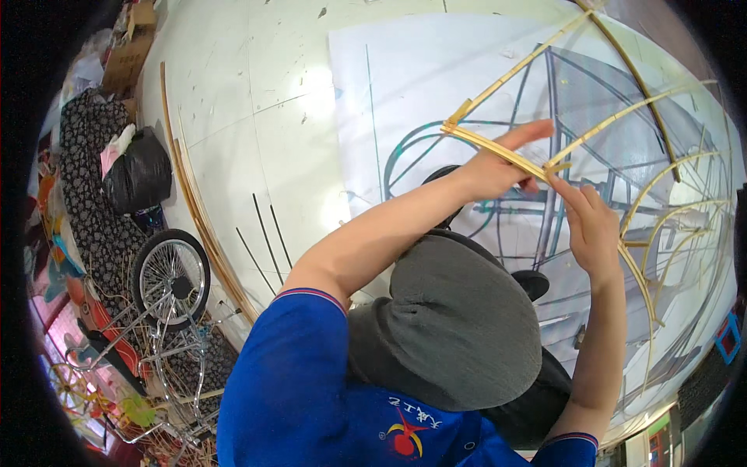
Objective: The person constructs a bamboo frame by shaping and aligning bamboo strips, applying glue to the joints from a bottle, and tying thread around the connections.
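Note:
A light frame of bamboo strips (640, 101) is held above a large sheet with line drawings. One short double bamboo strip (486, 143) runs across my left hand (496, 167). That hand grips it, with the index finger stretched out past the strip and the other fingers partly hidden. My right hand (593, 226) pinches the strip's right end with its fingertips, where a curved strip (615, 121) meets it at a joint. At the other end, a long straight strip (510, 74) rises toward the upper right.
Beneath the frame, the drawing sheet (354, 86) covers pale floor tiles (292, 167). Long bamboo strips (187, 171) and thin dark rods (269, 226) lie to the left. Beyond are a spoked wheel (173, 279), a black plastic bag (138, 173) and a cardboard box (128, 58).

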Demonstrator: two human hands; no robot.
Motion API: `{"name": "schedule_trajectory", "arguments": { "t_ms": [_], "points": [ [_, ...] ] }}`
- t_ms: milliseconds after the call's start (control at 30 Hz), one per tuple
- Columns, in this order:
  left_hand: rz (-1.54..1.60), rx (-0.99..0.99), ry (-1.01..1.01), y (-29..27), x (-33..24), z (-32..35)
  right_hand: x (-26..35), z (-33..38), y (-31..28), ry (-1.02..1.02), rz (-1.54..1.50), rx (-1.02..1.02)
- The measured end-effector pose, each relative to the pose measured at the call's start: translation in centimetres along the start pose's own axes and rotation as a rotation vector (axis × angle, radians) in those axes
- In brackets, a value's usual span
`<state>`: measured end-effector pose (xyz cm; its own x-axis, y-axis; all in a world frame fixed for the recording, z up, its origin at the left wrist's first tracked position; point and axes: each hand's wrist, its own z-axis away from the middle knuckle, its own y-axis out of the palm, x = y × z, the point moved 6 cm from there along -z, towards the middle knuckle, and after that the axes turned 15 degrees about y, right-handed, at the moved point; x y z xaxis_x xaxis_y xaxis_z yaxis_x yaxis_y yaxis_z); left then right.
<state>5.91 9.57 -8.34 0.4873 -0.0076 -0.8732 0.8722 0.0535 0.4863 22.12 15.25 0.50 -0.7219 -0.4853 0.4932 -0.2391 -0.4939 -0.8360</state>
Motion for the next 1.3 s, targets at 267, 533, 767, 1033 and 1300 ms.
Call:
{"name": "schedule_trajectory", "arguments": {
  "t_ms": [267, 533, 767, 1033, 1300],
  "points": [
    [-0.072, 0.056, 0.112, -0.6, 2.1, -0.8, 0.4, 0.0, -0.1, 0.005, -0.074, 0.022],
    [-0.613, 0.076, 0.266, -1.3, -1.6, 0.4, 0.9, 0.5, 0.0, -0.004, -0.031, 0.042],
    [-0.133, -0.013, -0.112, -2.4, 1.3, 1.2, 0.8, 0.6, 0.5, -0.006, -0.039, 0.052],
    [0.487, 0.031, -0.449, -2.4, 3.5, 1.7, 0.5, 0.7, 0.8, -0.001, -0.040, 0.070],
    [0.456, 0.064, -0.258, -3.6, 3.2, 1.7, 0.2, 0.8, 1.1, -0.006, -0.020, 0.051]
  ]
}}
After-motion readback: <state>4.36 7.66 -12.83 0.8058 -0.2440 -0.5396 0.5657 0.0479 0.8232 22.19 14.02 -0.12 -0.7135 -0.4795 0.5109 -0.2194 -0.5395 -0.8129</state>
